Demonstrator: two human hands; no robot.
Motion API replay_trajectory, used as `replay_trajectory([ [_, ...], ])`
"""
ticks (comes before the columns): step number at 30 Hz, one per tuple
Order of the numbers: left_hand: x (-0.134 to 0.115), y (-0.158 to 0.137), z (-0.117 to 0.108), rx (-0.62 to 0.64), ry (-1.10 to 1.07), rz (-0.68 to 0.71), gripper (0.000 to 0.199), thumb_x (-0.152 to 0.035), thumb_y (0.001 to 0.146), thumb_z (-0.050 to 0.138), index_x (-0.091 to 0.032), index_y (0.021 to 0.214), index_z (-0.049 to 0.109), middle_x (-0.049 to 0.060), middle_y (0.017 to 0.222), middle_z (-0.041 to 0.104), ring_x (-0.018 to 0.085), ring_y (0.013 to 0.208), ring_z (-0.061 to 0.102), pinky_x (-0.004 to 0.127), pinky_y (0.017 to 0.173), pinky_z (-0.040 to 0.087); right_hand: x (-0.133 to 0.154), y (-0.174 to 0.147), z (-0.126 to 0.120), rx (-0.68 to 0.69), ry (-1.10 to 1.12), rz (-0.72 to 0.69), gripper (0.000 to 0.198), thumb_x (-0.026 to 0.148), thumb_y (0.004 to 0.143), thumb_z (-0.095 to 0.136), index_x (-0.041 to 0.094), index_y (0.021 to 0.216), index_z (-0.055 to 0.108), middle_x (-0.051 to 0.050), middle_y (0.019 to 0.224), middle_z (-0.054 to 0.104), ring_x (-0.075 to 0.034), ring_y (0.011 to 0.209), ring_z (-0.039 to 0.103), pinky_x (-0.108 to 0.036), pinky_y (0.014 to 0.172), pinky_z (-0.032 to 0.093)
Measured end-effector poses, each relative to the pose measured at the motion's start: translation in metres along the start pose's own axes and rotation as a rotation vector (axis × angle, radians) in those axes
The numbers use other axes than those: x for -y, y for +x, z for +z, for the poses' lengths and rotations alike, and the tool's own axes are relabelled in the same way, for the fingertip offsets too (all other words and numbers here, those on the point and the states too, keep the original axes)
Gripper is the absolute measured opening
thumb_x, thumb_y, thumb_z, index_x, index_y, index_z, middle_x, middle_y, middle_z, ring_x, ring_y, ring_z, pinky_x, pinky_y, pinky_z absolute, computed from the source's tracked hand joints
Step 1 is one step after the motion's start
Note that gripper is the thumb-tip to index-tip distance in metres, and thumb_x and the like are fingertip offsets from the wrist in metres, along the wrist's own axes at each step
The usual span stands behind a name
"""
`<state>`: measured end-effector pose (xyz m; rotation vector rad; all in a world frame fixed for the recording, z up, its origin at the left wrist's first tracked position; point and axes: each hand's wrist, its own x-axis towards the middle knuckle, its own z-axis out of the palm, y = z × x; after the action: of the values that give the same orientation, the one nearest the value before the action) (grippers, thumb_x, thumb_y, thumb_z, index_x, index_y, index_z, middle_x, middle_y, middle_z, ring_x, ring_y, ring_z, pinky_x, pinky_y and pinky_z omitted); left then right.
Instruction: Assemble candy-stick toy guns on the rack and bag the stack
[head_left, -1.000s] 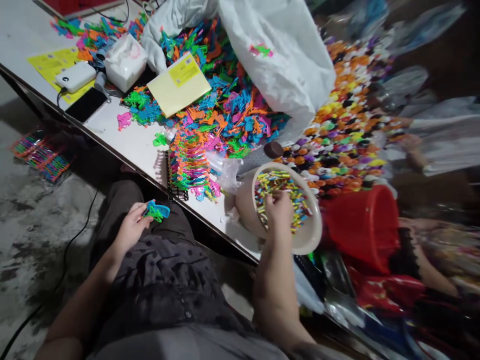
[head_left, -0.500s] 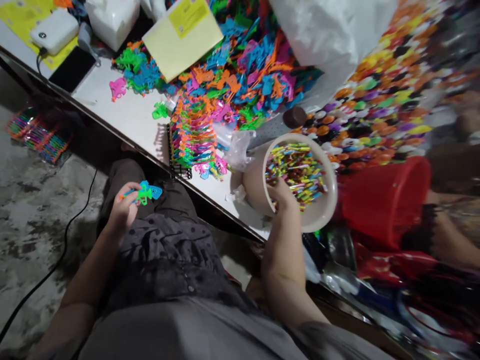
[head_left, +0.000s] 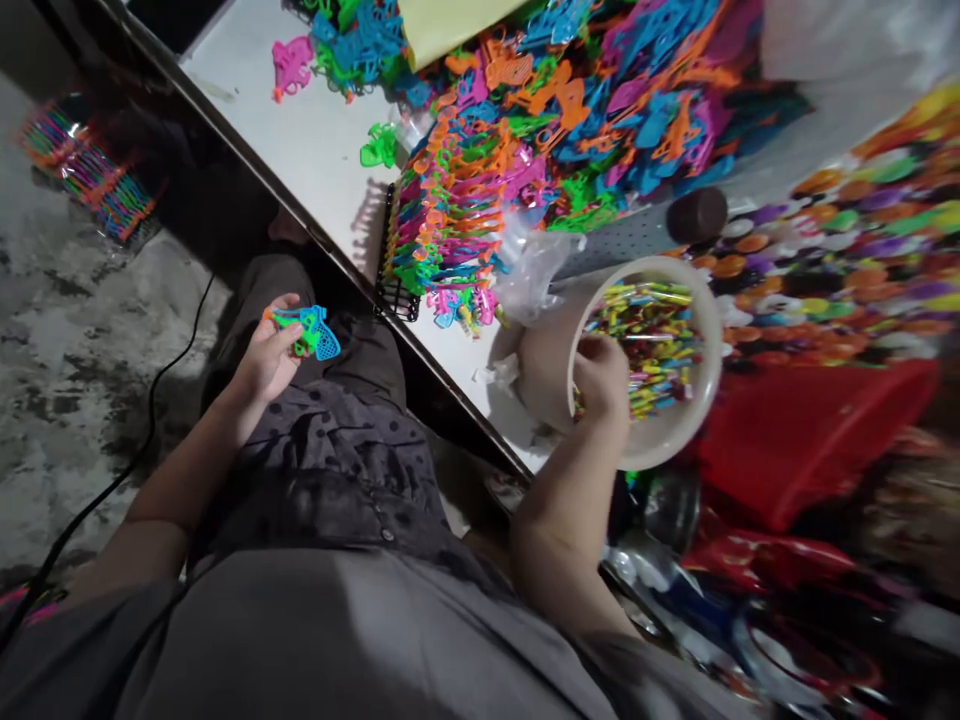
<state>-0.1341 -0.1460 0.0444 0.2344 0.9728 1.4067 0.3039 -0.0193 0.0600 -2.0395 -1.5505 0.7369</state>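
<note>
My left hand [head_left: 271, 352] is over my lap, fingers and thumb closed on small flat plastic toys [head_left: 319, 335]. A blue one with mesh shows beyond the fingertips, with green and a bit of orange beside it. My right hand [head_left: 602, 378] reaches inside a tilted whitish bucket [head_left: 709, 385]. Its fingers are hidden among many thin, shiny multicoloured sticks [head_left: 656, 335], so what they grip does not show. Left of the bucket, a black basket [head_left: 397, 300] holds a tight row of similar bright plastic toys [head_left: 450, 200].
Behind the basket spreads a heap of loose plastic toys [head_left: 562, 90]. A red bucket [head_left: 795, 440] stands to the right, and small round coloured pieces [head_left: 847, 250] lie beyond. Clear plastic [head_left: 529, 275] sits by the whitish bucket. A cable [head_left: 161, 375] crosses the floor.
The view has shifted closer to the table. My left hand has turned the toys so the blue one tilts downward. My right hand has bent further into the bucket.
</note>
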Motion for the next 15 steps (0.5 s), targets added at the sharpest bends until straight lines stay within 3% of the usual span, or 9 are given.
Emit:
replay_trajectory([
  [3, 0.000, -0.005, 0.002, -0.036, 0.013, -0.008, 0.034, -0.021, 0.068, 0.064, -0.021, 0.096, 0.046, -0.002, 0.081, 0.057, 0.010, 0.071, 0.059, 0.023, 0.066, 0.050, 0.035, -0.020, -0.002, -0.349, 0.300, -0.210, 0.013, 0.023, 0.068, 0.061, 0.024, 0.079, 0.053, 0.002, 0.079, 0.055, -0.016, 0.080, 0.059, -0.039, 0.086, 0.048],
  [4, 0.000, -0.007, 0.004, -0.038, 0.028, -0.016, 0.033, -0.021, 0.068, 0.065, -0.021, 0.095, 0.046, -0.002, 0.080, 0.057, 0.011, 0.073, 0.060, 0.026, 0.069, 0.051, 0.052, -0.032, 0.003, -0.342, 0.450, -0.297, 0.012, 0.022, 0.071, 0.060, 0.025, 0.081, 0.054, 0.003, 0.082, 0.055, -0.015, 0.082, 0.059, -0.037, 0.087, 0.048],
  [6, -0.001, -0.010, 0.009, -0.024, 0.068, -0.027, 0.033, -0.023, 0.068, 0.066, -0.021, 0.093, 0.045, -0.003, 0.080, 0.056, 0.014, 0.077, 0.062, 0.031, 0.073, 0.053, 0.088, -0.061, 0.023, -0.199, 0.673, -0.461, 0.011, 0.020, 0.072, 0.059, 0.027, 0.081, 0.058, 0.004, 0.082, 0.054, -0.012, 0.075, 0.059, -0.032, 0.077, 0.052],
  [8, -0.001, -0.013, 0.015, 0.003, 0.123, -0.028, 0.035, -0.024, 0.068, 0.068, -0.021, 0.093, 0.044, -0.003, 0.080, 0.056, 0.016, 0.079, 0.064, 0.034, 0.073, 0.053, 0.123, -0.093, 0.054, 0.052, 0.687, -0.521, 0.011, 0.022, 0.073, 0.063, 0.026, 0.084, 0.062, 0.004, 0.082, 0.055, -0.009, 0.061, 0.055, -0.027, 0.062, 0.051],
  [11, 0.003, -0.016, 0.023, -0.001, 0.234, 0.029, 0.036, -0.024, 0.066, 0.071, -0.021, 0.092, 0.046, -0.003, 0.080, 0.057, 0.017, 0.077, 0.065, 0.032, 0.069, 0.054, 0.163, -0.128, 0.104, 0.442, 0.510, -0.509, 0.021, 0.034, 0.073, 0.069, 0.026, 0.092, 0.065, 0.000, 0.088, 0.060, -0.014, 0.077, 0.059, -0.030, 0.071, 0.051],
  [13, 0.006, -0.017, 0.026, -0.029, 0.320, 0.110, 0.034, -0.021, 0.065, 0.071, -0.020, 0.090, 0.048, -0.002, 0.081, 0.059, 0.015, 0.076, 0.064, 0.029, 0.069, 0.053, 0.175, -0.141, 0.129, 0.536, 0.477, -0.444, 0.033, 0.044, 0.073, 0.068, 0.026, 0.101, 0.063, -0.002, 0.090, 0.062, -0.016, 0.082, 0.059, -0.031, 0.074, 0.051],
  [15, 0.008, -0.018, 0.026, -0.059, 0.396, 0.168, 0.032, -0.018, 0.064, 0.072, -0.019, 0.087, 0.050, -0.002, 0.081, 0.059, 0.013, 0.074, 0.061, 0.026, 0.068, 0.051, 0.178, -0.147, 0.144, 0.543, 0.493, -0.379, 0.039, 0.050, 0.073, 0.067, 0.025, 0.102, 0.062, -0.003, 0.090, 0.063, -0.016, 0.080, 0.058, -0.031, 0.073, 0.051],
])
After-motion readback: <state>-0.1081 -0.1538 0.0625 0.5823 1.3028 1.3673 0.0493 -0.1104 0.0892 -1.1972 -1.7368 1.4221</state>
